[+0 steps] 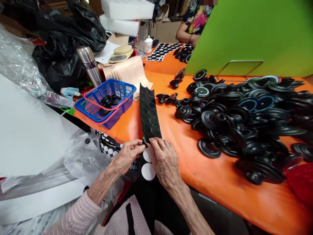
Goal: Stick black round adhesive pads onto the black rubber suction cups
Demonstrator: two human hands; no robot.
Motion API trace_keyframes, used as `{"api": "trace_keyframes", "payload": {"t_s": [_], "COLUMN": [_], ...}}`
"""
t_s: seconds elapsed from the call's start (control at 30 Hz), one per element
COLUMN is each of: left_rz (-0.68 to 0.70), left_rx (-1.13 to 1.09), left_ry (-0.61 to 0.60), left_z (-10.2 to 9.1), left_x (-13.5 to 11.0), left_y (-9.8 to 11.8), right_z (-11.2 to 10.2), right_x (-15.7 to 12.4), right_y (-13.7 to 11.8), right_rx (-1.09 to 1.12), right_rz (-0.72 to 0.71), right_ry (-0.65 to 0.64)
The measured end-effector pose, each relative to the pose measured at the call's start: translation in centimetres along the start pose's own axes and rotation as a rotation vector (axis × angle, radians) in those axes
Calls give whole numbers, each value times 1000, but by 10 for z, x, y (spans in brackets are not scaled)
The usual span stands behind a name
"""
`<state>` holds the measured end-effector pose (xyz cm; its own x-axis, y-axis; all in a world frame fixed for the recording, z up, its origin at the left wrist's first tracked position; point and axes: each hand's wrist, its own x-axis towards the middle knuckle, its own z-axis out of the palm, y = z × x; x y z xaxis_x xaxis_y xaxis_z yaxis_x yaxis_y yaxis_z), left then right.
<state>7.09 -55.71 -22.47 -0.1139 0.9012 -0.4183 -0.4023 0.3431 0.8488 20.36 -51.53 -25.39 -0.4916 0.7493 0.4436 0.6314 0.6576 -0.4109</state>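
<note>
Carefully, the left hand (127, 157) and the right hand (165, 161) are pinching the near end of a black rubber strip (150, 114) from either side, their fingers pressing in on its edges, apparently to keep it flat and steady. The strip is lying lengthwise on the orange counter (220, 199) and pointing toward the far side, with a scalloped far end. Just near the hands, white paper discs (148, 171) are showing against a dark sheet, close to the person's body. To the left, a blue plastic basket (122, 85) is holding a few black rubber parts (107, 101), seemingly placed there to keep them apart from the rest. To the right, a large heap of black rubber discs and knobs (232, 120) is spreading across the counter. Farther off, a green board (244, 36) is standing behind the heap, and a co-worker's hand (194, 39) is resting near more black pieces (183, 52). At the far left, a steel flask (89, 65) is standing beside black plastic bags (66, 49).
</note>
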Motion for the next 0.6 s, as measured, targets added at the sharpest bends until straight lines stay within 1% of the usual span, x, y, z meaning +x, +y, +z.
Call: {"api": "trace_keyframes", "payload": {"t_s": [0.03,0.1,0.17,0.2,0.27,0.3,0.33,0.37,0.43,0.47,0.5,0.53,0.6], "left_rz": [1,-14,-22,15,166,227,245,214,79,35,21,26,46], "left_rx": [13,69,225,341,572,638,651,616,477,415,379,369,444], "left_ry": [10,42,97,166,339,373,348,272,57,-3,-19,-27,-85], "left_z": [1,2,0,-1,-1,0,2,5,13,17,22,27,37], "left_x": [0,-1,-4,-5,-9,-10,-10,-9,-5,-3,1,4,12], "left_y": [0,1,3,5,11,15,20,25,34,38,40,42,45], "right_z": [0,-2,-6,-8,-12,-13,-14,-15,-17,-18,-21,-23,-28], "right_x": [0,1,2,1,-2,-4,-7,-9,-12,-13,-14,-14,-13], "right_y": [2,7,14,16,15,13,9,5,-3,-5,-6,-5,1], "right_rx": [-2,8,21,34,88,124,160,198,298,375,474,587,803], "right_rz": [3,48,112,133,127,105,79,52,32,56,118,214,454], "right_ry": [17,97,206,247,275,273,267,255,212,183,158,146,167]}}
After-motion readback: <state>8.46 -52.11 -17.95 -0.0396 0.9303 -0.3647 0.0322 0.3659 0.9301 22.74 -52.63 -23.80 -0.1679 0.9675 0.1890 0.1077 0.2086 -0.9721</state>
